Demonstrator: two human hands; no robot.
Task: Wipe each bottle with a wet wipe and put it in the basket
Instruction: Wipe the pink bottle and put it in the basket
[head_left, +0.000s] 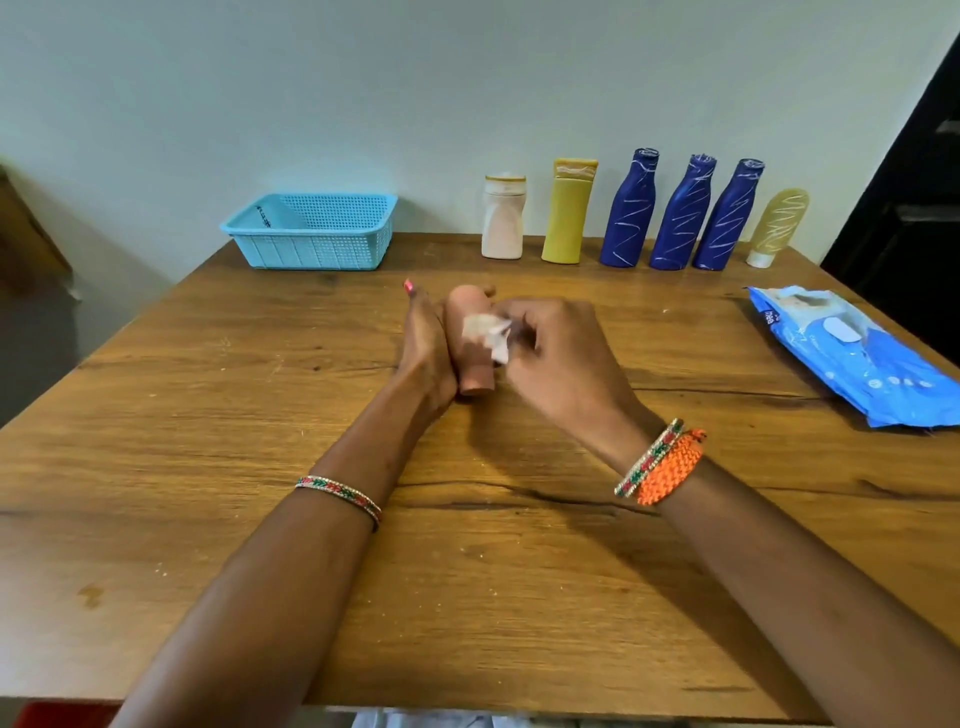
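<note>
Between both hands, left hand (423, 347) grips the peach bottle (467, 353); right hand (558, 358) pinches the wipe (491, 335) against it.

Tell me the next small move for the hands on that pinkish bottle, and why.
Probably keep rubbing: the right hand presses the white wipe against the pinkish bottle, which the left hand grips above the table. Turning the bottle should expose unwiped sides. The blue basket looks empty, so placing comes afterwards.
</note>
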